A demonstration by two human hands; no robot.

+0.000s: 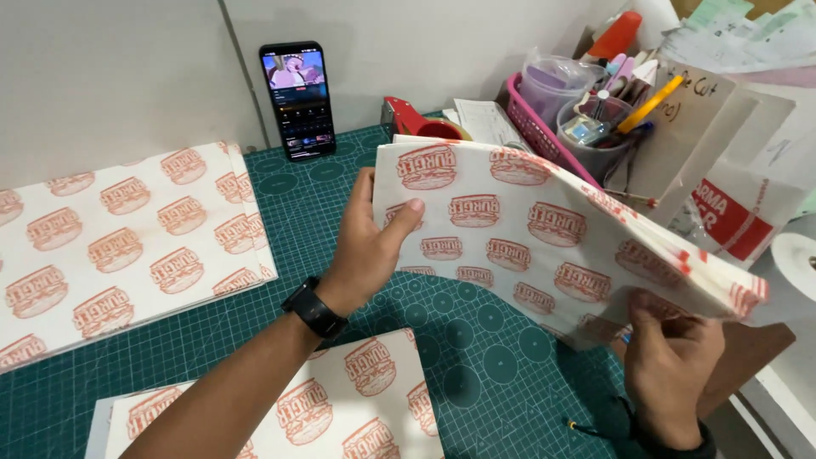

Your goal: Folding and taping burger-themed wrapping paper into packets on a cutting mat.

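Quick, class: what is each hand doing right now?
Left hand: closed on the stack of printed wrappers, at its left edge.
Right hand: gripping the same stack from below.

Both forearms are bare, with no sleeves in view. The left hand (370, 246) has short, trimmed nails and wears no rings. On the left wrist sits a black wristwatch (315, 309) with a broad, matte black strap and a dark case that wraps snugly round the wrist. The right hand (667, 365) also shows no rings on the fingers that can be seen. At the right wrist a dark band (680, 444) shows at the bottom edge of the view; its kind cannot be told.
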